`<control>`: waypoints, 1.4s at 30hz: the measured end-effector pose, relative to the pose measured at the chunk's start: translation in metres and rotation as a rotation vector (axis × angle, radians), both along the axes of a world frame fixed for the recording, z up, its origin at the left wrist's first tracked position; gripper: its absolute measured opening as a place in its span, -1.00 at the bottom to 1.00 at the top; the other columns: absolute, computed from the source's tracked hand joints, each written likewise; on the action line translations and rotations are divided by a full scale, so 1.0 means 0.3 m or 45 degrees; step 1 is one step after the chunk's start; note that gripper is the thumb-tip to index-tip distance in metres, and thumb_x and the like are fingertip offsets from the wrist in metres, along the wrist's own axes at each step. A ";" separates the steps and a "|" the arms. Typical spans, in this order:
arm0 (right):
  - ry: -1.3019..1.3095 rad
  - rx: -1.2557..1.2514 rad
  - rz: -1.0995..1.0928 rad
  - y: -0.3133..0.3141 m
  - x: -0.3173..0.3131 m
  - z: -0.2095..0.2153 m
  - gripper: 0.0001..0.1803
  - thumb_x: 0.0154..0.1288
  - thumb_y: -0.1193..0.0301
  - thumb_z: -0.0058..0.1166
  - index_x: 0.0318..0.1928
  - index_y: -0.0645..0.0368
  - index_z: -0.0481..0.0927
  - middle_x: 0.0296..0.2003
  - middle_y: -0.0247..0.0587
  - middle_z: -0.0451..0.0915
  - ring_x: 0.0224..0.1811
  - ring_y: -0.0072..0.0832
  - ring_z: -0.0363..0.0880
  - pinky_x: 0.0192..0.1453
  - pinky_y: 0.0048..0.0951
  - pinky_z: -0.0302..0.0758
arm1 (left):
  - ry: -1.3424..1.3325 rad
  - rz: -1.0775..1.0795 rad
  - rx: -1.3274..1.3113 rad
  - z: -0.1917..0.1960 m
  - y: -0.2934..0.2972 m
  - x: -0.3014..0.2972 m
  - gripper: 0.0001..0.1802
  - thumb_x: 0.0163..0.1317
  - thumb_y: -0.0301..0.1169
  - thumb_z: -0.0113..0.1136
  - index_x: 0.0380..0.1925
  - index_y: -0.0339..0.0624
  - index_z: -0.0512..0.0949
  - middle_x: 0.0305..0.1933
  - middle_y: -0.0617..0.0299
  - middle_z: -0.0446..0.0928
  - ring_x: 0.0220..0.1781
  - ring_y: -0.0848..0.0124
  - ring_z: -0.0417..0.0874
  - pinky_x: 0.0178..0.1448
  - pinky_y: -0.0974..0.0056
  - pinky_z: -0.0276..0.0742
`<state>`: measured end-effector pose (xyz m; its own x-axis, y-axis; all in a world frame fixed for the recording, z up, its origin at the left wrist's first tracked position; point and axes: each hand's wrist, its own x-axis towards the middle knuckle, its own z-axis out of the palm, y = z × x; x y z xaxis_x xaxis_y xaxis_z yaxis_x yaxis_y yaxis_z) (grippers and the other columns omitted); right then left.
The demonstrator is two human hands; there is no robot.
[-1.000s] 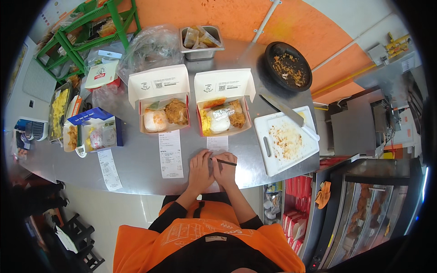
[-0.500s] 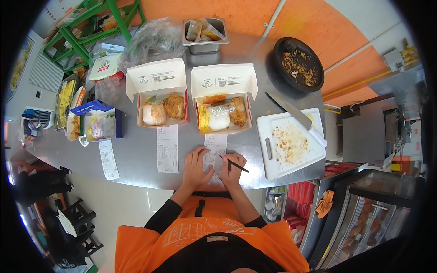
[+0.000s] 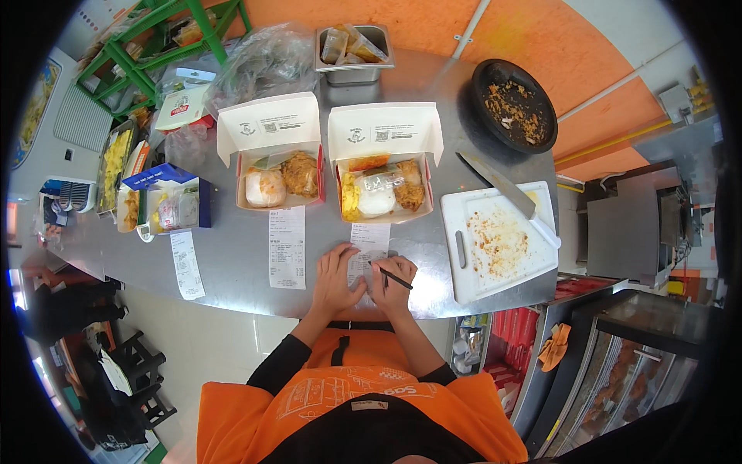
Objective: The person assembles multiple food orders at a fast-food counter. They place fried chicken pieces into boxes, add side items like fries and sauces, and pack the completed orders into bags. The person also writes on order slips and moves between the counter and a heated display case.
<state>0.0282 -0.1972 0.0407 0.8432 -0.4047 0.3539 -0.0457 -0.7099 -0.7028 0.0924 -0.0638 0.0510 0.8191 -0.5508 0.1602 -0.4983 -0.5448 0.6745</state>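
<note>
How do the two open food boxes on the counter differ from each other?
The left box holds a white bun beside a piece of fried food; the right box also has a yellow portion on its left and a clear wrapped packet on top. The receipt below the left box lies untouched, while the slip below the right box is under the left hand and right hand, which holds a pen. Both are white boxes with raised lids.

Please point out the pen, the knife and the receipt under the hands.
pen (image 3: 396, 278), head view, middle of its dark shaft, held in the right hand.
knife (image 3: 498, 183), head view, middle of the blade.
receipt (image 3: 369, 238), head view, bare upper part of the paper.
</note>
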 end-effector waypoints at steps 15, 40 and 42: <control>-0.090 0.146 -0.097 -0.039 -0.021 0.013 -0.88 0.25 0.43 0.01 -0.44 0.16 0.51 -0.40 -0.17 0.52 -0.20 -0.20 0.42 -0.01 -0.13 0.21 | 0.020 -0.006 -0.028 0.003 0.003 -0.004 -0.37 -0.10 -0.33 0.23 0.08 -0.18 0.41 0.18 0.08 0.33 0.17 0.06 0.32 0.25 0.03 0.19; 0.349 0.401 0.855 1.290 0.810 0.317 -0.65 0.36 0.24 -0.03 -0.02 0.27 0.47 -0.35 -0.01 0.63 -0.29 -0.19 0.64 -0.23 -0.18 0.54 | 0.298 1.120 0.310 0.225 1.676 0.879 -0.50 0.19 -0.10 0.19 -0.03 -0.28 0.53 -0.18 -0.11 0.55 -0.08 -0.01 0.59 -0.03 0.07 0.50; 0.534 0.114 0.618 1.464 0.918 0.290 -0.58 0.40 0.20 -0.14 0.02 0.33 0.42 -0.36 0.09 0.63 -0.30 -0.09 0.65 -0.23 -0.07 0.54 | 0.223 1.079 0.293 0.150 1.726 0.927 -0.57 0.22 -0.14 0.17 -0.12 -0.31 0.59 -0.24 -0.10 0.58 -0.20 0.02 0.64 -0.11 0.11 0.53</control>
<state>0.3035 0.2421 0.1278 0.9970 0.0449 -0.0628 -0.0177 -0.6581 -0.7527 0.3703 0.4539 0.0960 0.9679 0.2470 -0.0455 0.2328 -0.8143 0.5317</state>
